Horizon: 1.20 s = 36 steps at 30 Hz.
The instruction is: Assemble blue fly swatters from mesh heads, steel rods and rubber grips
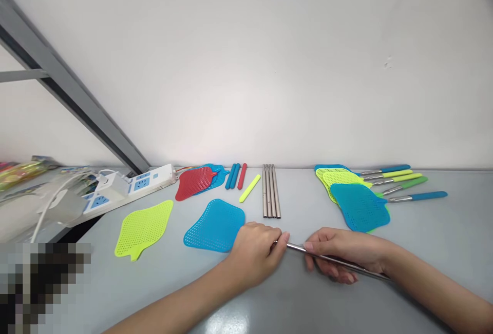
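My left hand (256,249) is closed at the narrow end of a blue fly swatter head (215,225), whose mesh sticks out to the left. In my right hand (339,252) lies a thin metal rod (364,271), pinched between thumb and fingers near its left part. The rod's left end reaches my left thumb; the joint there is hidden by the fingers. Left of my left hand, a yellow-green swatter head (144,226) lies flat. Several metal rods (271,193) lie side by side just beyond my hands.
Red (194,182) and blue (219,176) swatter heads overlap at the back, beside blue grips (233,176), a red grip (242,176) and a yellow grip (250,188). Several swatters with handles, a blue one (358,207) on top, are piled right. A power strip (152,180) stands left.
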Available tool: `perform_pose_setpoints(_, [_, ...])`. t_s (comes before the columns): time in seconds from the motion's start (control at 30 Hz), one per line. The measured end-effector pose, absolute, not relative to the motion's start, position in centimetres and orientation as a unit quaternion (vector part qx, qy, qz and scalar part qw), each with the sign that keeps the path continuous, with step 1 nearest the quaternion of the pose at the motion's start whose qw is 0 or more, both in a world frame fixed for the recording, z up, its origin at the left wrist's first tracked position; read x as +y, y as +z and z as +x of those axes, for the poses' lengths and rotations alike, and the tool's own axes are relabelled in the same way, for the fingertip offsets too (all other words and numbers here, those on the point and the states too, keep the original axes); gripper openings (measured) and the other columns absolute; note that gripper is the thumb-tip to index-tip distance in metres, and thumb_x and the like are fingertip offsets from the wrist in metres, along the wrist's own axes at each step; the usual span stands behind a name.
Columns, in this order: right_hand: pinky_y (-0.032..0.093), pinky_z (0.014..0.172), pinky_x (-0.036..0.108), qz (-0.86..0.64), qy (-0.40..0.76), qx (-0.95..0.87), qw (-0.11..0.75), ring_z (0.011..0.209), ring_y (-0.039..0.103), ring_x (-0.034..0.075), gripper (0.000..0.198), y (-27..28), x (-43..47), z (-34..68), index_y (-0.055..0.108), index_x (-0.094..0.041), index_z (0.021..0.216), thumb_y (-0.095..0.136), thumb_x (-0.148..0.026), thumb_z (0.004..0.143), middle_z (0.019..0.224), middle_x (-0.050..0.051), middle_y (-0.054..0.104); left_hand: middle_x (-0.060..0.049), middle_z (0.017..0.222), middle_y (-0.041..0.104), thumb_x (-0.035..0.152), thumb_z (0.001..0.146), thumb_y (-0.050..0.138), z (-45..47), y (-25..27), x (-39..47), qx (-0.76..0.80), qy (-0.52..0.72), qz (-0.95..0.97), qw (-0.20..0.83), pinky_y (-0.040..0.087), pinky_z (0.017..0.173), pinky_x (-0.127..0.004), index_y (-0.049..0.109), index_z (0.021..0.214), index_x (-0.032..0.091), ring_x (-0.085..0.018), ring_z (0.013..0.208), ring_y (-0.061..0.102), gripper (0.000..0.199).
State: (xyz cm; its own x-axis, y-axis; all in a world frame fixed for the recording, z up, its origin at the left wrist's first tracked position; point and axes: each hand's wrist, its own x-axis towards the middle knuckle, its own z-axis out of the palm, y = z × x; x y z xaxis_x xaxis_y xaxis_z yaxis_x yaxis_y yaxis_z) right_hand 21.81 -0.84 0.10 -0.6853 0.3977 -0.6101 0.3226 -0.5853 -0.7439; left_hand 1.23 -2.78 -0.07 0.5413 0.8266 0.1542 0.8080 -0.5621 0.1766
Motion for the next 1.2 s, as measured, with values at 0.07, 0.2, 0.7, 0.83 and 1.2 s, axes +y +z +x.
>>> perform_pose_setpoints(0.07, [0.029,0.026,0.012,-0.396,0.798,-0.454,0.022,0.028,0.039,0.003,0.033,0.2,-0.8,21.8,0.059,-0.010,0.075,0.048,-0.041,0.080,0.043,-0.005,0.047,0.002,0.053,0.056,0.031,0.090,0.026,1.3,-0.1,-2.8,0.464,0.113,0.878,0.037,0.026,0.053,-0.026,0.049,0.058,0.017,-0.010,0.053,0.052,0.042])
perform_pose_setpoints(0.2, [0.030,0.026,0.013,-0.395,0.800,-0.452,0.019,0.028,0.040,0.004,0.034,0.0,-0.9,21.9,0.059,-0.011,0.075,0.049,-0.043,0.079,0.043,-0.005,0.048,0.001,0.054,0.056,0.030,0.090,0.026,1.3,-0.1,-2.9,0.458,0.113,0.881,0.030,0.027,0.053,-0.026,0.050,0.059,0.017,-0.011,0.053,0.052,0.041])
perform_pose_setpoints(0.7, [0.030,0.026,0.014,-0.383,0.800,-0.460,0.021,0.028,0.040,0.004,0.039,0.2,-0.9,22.0,0.060,-0.010,0.076,0.044,-0.046,0.081,0.041,-0.004,0.047,0.001,0.055,0.058,0.029,0.089,0.027,1.5,-0.3,-2.9,0.454,0.119,0.883,0.013,0.029,0.053,-0.027,0.049,0.058,0.017,-0.011,0.052,0.052,0.040])
perform_pose_setpoints(0.83, [0.028,0.026,0.013,-0.368,0.808,-0.459,0.027,0.029,0.039,0.004,0.032,0.0,-0.9,22.2,0.058,-0.011,0.077,0.049,-0.041,0.080,0.044,-0.005,0.046,-0.001,0.061,0.057,0.029,0.089,0.028,1.5,-0.2,-2.9,0.457,0.142,0.878,0.025,0.035,0.058,-0.027,0.053,0.066,0.017,-0.012,0.058,0.052,0.036])
perform_pose_setpoints(1.2, [0.023,0.031,0.014,-0.351,0.819,-0.452,0.038,0.031,0.037,0.001,0.029,-0.1,-1.0,22.6,0.056,-0.011,0.078,0.052,-0.040,0.080,0.048,-0.007,0.043,-0.009,0.103,0.050,0.026,0.081,0.044,-4.3,5.8,-5.1,0.514,0.350,0.763,-0.176,0.036,0.090,-0.035,0.053,0.096,0.018,-0.020,0.101,0.047,0.020])
